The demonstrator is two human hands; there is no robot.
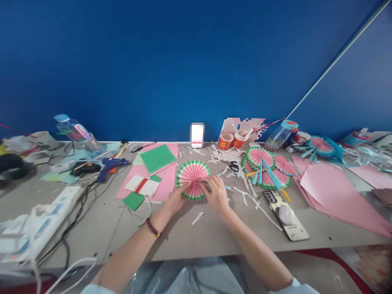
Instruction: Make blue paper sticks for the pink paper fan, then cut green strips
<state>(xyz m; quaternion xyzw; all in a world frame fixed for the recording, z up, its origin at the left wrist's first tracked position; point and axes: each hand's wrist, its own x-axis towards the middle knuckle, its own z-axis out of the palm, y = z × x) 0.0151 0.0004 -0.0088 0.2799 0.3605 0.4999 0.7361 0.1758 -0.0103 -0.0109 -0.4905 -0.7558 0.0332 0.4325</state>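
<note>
A round pleated paper fan (pixel 192 169), pink with a white band and a green rim, is spread above the table in front of me. My left hand (pixel 177 199) grips its lower left part, the fingertips near the centre. My right hand (pixel 217 192) is closed around a slim, dark tool (pixel 204 183), whose tip reaches the middle of the pleats; its exact kind is unclear. Left of the fan, green paper sheets (pixel 159 158) lie on pink paper (pixel 127 185), along with a white packet (pixel 142 185) crossed by a red band.
Scissors (pixel 234 166) and white paper strips lie right of the fan. Finished watermelon-patterned fans (pixel 260 157), a phone (pixel 294 228) and pink sheets (pixel 346 196) are further right. On the left are a blue glue gun (pixel 112 166), a power strip (pixel 45 222) and cables.
</note>
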